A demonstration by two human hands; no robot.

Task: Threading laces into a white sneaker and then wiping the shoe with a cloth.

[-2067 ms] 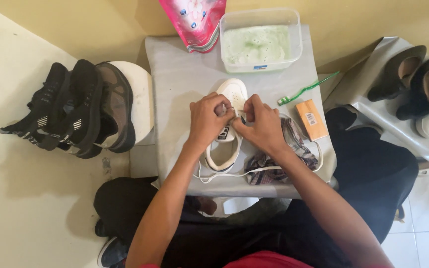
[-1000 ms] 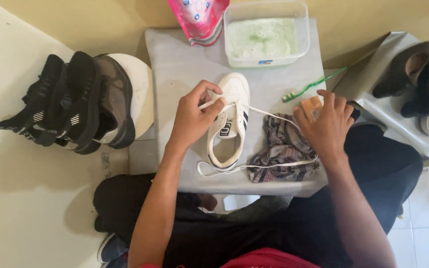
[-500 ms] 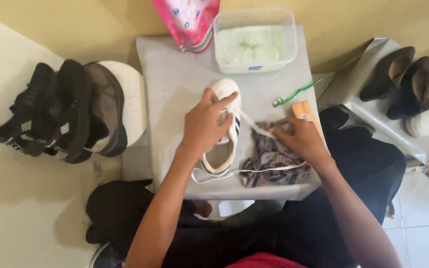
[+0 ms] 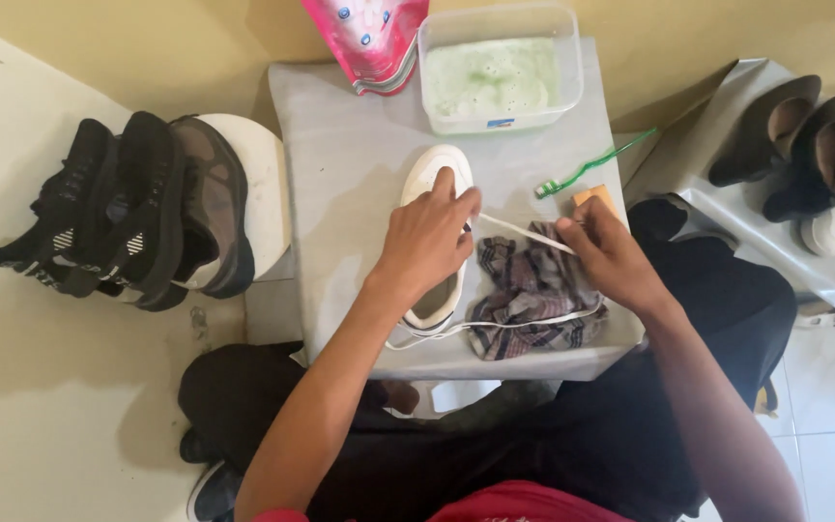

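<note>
On the small grey table (image 4: 340, 174) a white low-top sneaker (image 4: 434, 174) lies with its toe pointing away from the seated person. The left hand (image 4: 427, 237) lies over the middle of the sneaker, fingers curled down onto it, holding it in place. The right hand (image 4: 611, 253) sits to the right, over a crumpled plaid cloth (image 4: 524, 300), its fingertips pinched on a flat white shoelace (image 4: 524, 232) that runs taut from the sneaker across to that hand. The loose rest of the lace trails along the near edge of the table, across the cloth.

Just beyond the right hand lie a small orange block (image 4: 595, 198) and a green toothbrush (image 4: 591, 166). At the far edge stands a clear plastic tub of pale green foamy water (image 4: 500, 72), with a pink plastic pouch (image 4: 364, 39) beside it. To the left, black sneakers (image 4: 118, 217) are piled against a round white stool (image 4: 258, 184). To the right, dark heeled shoes (image 4: 794, 145) rest on a grey sheet (image 4: 698, 184).
</note>
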